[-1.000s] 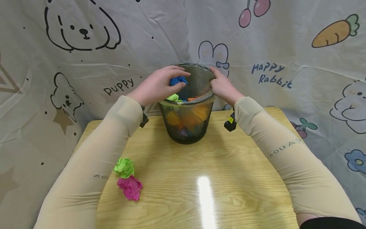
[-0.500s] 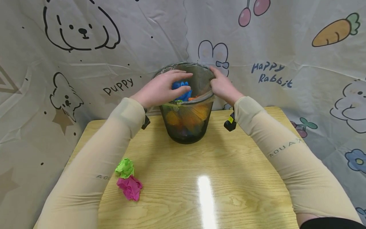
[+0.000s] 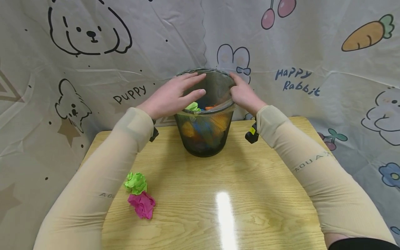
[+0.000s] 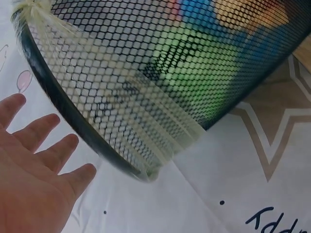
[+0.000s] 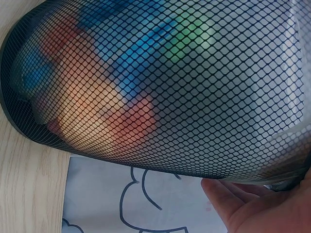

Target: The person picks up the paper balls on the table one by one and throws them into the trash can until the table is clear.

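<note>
A black mesh wastebasket [image 3: 203, 139], lined with a thin clear bag, stands at the table's far side. My left hand [image 3: 175, 93], fingers spread and holding nothing, is over the basket's left rim in the head view; in the left wrist view its fingers lie just outside the rim [image 4: 73, 116]. My right hand [image 3: 245, 93] grips the right rim. Through the mesh show crumpled paper balls: green [image 4: 194, 73], blue [image 5: 141, 58] and orange [image 5: 87, 92]. Part of a green one [image 3: 193, 106] shows over the front rim.
On the table's left lie a crumpled green paper ball [image 3: 136, 183] and a magenta one [image 3: 142, 205], touching, beside my left sleeve [image 3: 109, 180]. A printed cloth [image 3: 175, 38] hangs right behind the table [image 3: 193, 208].
The blue paper ball has left my left hand and dropped into the basket; blue now shows lower through the mesh. My left fingers have straightened. My right hand stays on the rim.
</note>
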Action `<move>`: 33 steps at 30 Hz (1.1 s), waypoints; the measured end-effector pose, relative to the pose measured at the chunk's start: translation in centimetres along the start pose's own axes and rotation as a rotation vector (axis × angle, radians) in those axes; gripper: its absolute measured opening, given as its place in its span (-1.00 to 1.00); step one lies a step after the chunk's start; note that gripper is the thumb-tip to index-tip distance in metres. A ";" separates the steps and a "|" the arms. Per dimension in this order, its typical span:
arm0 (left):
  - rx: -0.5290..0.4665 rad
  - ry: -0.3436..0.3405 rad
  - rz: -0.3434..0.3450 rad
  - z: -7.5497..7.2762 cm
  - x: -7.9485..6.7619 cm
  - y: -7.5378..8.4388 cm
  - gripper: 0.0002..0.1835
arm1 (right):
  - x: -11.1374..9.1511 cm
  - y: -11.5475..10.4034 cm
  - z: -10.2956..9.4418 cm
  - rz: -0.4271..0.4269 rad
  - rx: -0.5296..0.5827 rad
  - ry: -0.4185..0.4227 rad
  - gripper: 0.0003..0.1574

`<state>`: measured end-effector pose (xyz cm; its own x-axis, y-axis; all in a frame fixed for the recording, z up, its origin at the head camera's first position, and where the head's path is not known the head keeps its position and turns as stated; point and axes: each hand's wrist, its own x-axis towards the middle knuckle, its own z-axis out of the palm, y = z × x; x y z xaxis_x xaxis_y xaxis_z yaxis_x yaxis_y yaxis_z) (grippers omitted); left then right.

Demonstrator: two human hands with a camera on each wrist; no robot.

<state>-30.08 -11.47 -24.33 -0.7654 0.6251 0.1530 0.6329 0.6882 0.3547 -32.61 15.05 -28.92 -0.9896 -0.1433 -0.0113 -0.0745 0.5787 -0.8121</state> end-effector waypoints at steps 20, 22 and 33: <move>0.219 -0.001 -0.049 -0.7 -5.2 -1.8 -0.08 | -0.1 0.2 -0.1 0.005 0.019 -0.020 -0.16; 0.215 0.003 -0.056 -0.7 -6.1 -2.2 -0.08 | -0.1 0.2 -0.1 0.005 0.021 -0.018 -0.16; 0.219 0.002 -0.117 -0.1 -11.7 -4.6 -0.07 | 0.0 0.0 0.0 0.012 0.024 -0.018 -0.15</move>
<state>-24.01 -21.98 -27.62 -0.8353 0.5355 0.1244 0.5495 0.8198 0.1614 -32.63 15.10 -28.93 -0.9880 -0.1511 -0.0318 -0.0593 0.5613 -0.8255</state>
